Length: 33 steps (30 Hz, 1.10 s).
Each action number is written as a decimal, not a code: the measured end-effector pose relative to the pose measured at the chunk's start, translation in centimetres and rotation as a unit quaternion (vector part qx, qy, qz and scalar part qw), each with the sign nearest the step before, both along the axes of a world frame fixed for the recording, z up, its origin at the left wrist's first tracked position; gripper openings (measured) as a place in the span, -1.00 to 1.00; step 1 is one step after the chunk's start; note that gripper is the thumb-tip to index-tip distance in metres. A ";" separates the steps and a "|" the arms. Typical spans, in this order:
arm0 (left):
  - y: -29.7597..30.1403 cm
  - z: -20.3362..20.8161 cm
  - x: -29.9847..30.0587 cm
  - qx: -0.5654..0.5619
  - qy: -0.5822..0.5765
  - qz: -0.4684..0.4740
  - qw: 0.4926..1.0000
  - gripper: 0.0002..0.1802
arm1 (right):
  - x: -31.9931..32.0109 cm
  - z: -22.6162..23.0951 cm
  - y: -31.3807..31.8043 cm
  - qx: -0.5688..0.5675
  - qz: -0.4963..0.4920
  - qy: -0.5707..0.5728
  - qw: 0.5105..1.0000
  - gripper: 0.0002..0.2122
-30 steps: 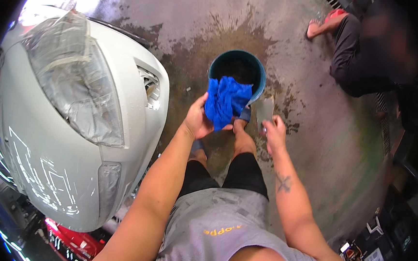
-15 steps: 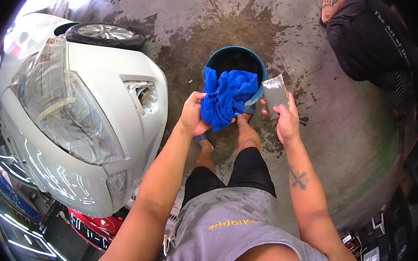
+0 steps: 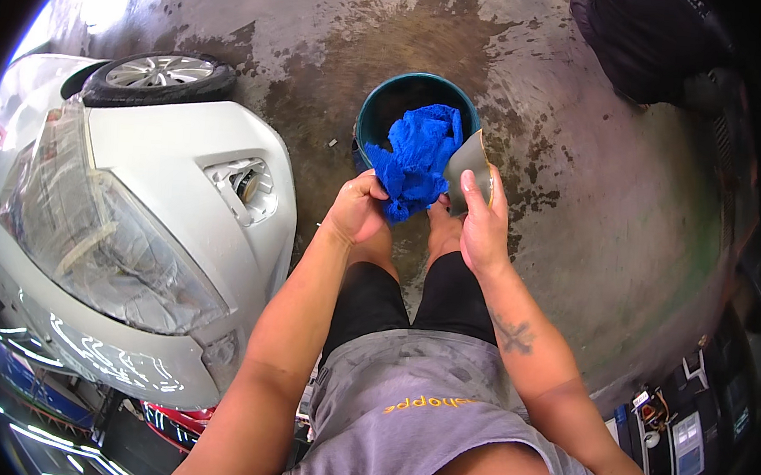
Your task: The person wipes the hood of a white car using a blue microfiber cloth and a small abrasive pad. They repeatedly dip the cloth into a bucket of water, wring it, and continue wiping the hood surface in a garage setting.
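My left hand (image 3: 359,209) is closed on the lower left edge of a crumpled blue cloth (image 3: 420,156), thumb on top. The cloth hangs in front of a dark teal bucket (image 3: 361,121) on the floor and hides part of its opening. In my right hand (image 3: 485,230) is a grey, slightly curved rectangular sheet with a tan edge, which looks like sandpaper (image 3: 468,162). The thumb presses on its grey face, and its left edge comes close to the cloth. Whether the two touch, I cannot tell.
At left stands a white car front, its headlight opening (image 3: 247,184) bare and its windscreen (image 3: 103,227) covered in clear film. Its wheel (image 3: 160,76) faces the wet concrete floor. A person in dark clothes (image 3: 645,44) is at the upper right. Equipment (image 3: 662,438) sits lower right.
My right hand has moved left with the grey sheet, close to the cloth, and the sheet has tilted. The cloth hangs more bunched. The view has shifted slightly.
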State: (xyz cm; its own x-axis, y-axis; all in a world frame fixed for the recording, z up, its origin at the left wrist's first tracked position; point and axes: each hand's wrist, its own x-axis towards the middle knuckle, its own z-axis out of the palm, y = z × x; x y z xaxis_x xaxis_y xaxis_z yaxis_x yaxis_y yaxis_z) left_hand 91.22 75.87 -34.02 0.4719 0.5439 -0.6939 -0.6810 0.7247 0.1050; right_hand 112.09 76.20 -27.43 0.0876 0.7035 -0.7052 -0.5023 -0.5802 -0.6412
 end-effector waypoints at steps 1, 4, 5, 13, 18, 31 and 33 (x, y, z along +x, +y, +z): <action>-0.3 -0.5 -0.4 -0.009 -0.024 0.012 1.000 -0.29 | -0.6 0.3 -0.1 0.005 -0.027 0.000 1.000 -0.68; -0.2 -1.9 -1.8 -0.021 -0.097 0.029 0.995 -0.31 | -1.5 1.1 0.2 0.029 -0.020 -0.039 0.999 -0.67; -0.1 -1.9 -2.1 -0.024 -0.121 0.033 0.992 -0.31 | -1.7 1.4 0.2 0.037 -0.001 -0.059 0.998 -0.67; -1.5 -3.0 -3.7 0.002 -0.139 0.017 0.990 -0.31 | -4.6 4.1 -0.4 0.047 0.066 -0.177 0.981 -0.65; 0.1 0.4 -3.2 -0.040 -0.152 0.053 0.986 -0.34 | -5.6 5.6 -0.6 0.041 0.085 -0.206 0.974 -0.68; -0.5 1.8 -3.3 0.008 -0.210 0.069 0.975 -0.23 | -6.2 6.2 -2.3 0.079 0.109 -0.244 0.960 -0.66; -1.1 1.5 -3.3 -0.001 -0.192 0.066 0.979 -0.25 | -6.2 6.5 -2.4 0.083 0.110 -0.245 0.960 -0.66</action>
State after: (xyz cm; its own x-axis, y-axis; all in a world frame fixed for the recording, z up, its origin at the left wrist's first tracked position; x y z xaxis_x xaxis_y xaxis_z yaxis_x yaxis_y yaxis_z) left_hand 87.88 74.80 -32.48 0.6238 0.6168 -0.4800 -0.7580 0.6271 -0.1793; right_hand 105.92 73.82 -20.98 0.2156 0.8417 -0.4950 0.0057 -0.5080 -0.8614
